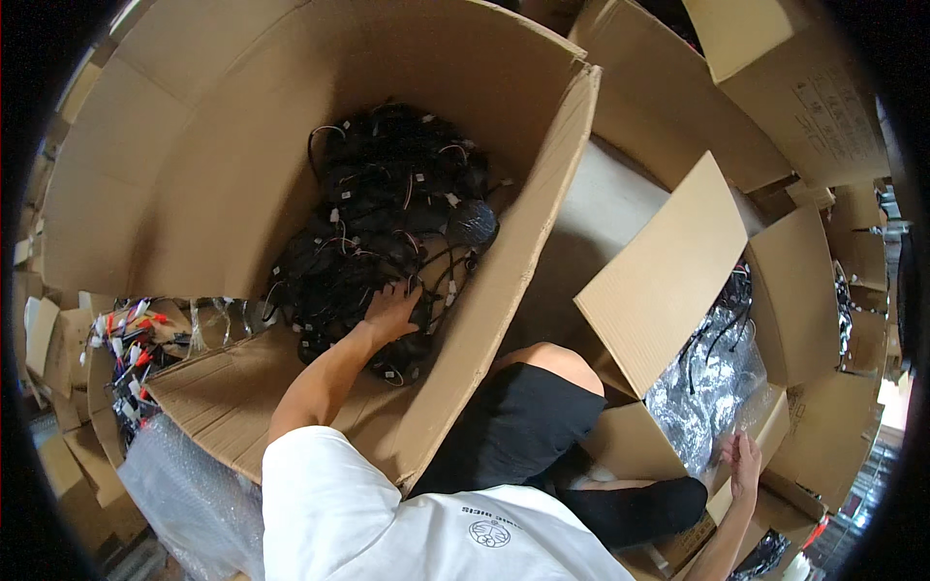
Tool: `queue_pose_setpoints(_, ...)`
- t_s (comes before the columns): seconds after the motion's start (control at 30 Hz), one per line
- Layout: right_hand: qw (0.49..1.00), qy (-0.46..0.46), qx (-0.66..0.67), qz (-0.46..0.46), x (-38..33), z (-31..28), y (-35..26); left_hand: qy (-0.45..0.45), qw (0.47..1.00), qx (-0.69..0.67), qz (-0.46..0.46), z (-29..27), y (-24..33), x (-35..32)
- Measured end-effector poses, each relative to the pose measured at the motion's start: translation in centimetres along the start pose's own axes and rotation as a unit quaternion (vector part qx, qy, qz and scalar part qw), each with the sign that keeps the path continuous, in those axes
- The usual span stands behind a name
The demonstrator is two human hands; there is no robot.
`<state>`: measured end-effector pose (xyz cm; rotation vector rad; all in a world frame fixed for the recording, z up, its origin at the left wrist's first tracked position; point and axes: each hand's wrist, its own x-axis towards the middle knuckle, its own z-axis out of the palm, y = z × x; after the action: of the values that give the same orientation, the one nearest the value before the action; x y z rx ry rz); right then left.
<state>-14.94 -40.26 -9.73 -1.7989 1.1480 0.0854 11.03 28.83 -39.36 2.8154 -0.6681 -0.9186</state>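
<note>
My left hand reaches into a large cardboard box. Its fingers are spread and lie on the near side of a heap of black wire harnesses with small white connectors. Whether a fingertip hooks any wire is hard to see. At the lower right, my right hand is beside a smaller opened carton, close to a clear plastic bag inside it. The right fingers are loosely bent and partly apart, with nothing visible in them. More black cables lie at that carton's far end.
The big box's tall wall stands between my two arms. A raised carton flap leans beside my knee. Bubble wrap and a box of coloured connectors are at left. More cartons stand at upper right.
</note>
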Motion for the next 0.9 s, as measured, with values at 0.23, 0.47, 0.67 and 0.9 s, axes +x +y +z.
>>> queue_pose_setpoints(0.23,0.999,-0.023,0.005,0.028,-0.4,3.0,1.6,-0.049,0.998,0.048,-0.001,-3.6,-2.8,3.1)
queue_pose_setpoints(0.47,0.989,-0.07,-0.048,-0.123,-3.4,6.3,-5.1,-0.031,0.964,-0.257,0.062,-27.6,0.4,-7.4)
queue_pose_setpoints(0.67,0.898,-0.3,-0.056,-0.317,-9.7,19.3,-15.8,0.071,0.91,-0.392,0.112,-40.3,7.3,-20.2)
queue_pose_setpoints(0.9,0.776,-0.43,0.143,-0.439,-14.7,28.7,-23.3,0.348,0.733,-0.448,0.375,-45.0,12.3,-27.4)
